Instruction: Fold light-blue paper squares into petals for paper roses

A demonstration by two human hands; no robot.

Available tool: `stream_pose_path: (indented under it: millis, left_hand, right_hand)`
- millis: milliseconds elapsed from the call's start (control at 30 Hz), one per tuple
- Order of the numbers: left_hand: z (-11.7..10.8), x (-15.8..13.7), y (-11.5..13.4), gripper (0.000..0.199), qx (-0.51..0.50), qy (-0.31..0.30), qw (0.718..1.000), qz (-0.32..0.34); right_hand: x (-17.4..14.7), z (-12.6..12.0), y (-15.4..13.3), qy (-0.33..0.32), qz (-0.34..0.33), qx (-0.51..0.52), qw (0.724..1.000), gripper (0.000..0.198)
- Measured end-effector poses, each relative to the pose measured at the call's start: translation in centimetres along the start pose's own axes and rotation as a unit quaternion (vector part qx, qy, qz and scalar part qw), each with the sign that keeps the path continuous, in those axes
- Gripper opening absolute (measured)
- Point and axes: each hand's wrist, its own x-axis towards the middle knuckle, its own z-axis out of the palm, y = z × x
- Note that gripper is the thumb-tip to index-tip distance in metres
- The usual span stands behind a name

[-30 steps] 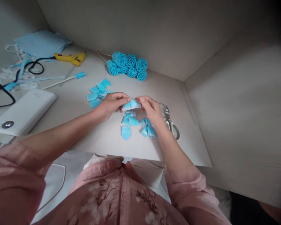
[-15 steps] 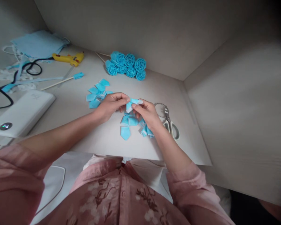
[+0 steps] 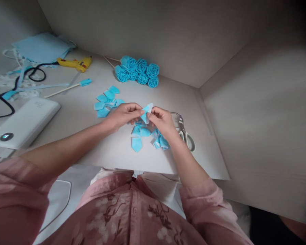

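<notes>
A small blue fabric piece with a white edge is pinched between my two hands above the table. My left hand grips its left side with thumb and fingers. From the right, my right hand holds the other side, also in a thumb pinch. Below my hands lie several loose blue pieces, one of them five-sided. A second cluster of blue pieces rests beyond my left hand. Scissors with pale handles lie to the right, partly hidden by my right wrist.
Blue fabric roses on sticks lie at the back. On the left are a stick with a blue tip, a yellow glue gun with a black cord, a stack of blue masks and a white power bank. Partition walls enclose the table.
The blue fabric piece has turned to stand more upright between my fingers, its white edge now on the upper right. My left hand has shifted slightly right.
</notes>
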Motion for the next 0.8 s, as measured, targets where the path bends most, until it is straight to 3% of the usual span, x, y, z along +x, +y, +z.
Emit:
stream_pose_path:
  millis: [267, 533, 800]
  left_hand:
    - [-0.01, 0.11, -0.24, 0.028, 0.023, -0.002, 1.0, 0.013]
    - [0.31, 0.02, -0.06, 0.028, 0.03, -0.007, 0.999, 0.017]
    - [-0.03, 0.07, -0.34, 0.028, -0.013, 0.029, 0.999, 0.02]
  right_hand:
    - [0.01, 0.04, 0.0, 0.002, 0.012, 0.074, 0.997, 0.036]
    - [0.0, 0.18, 0.31, 0.023, -0.019, 0.059, 0.998, 0.044]
    - [0.09, 0.32, 0.4, -0.018, -0.006, 0.021, 1.0, 0.035]
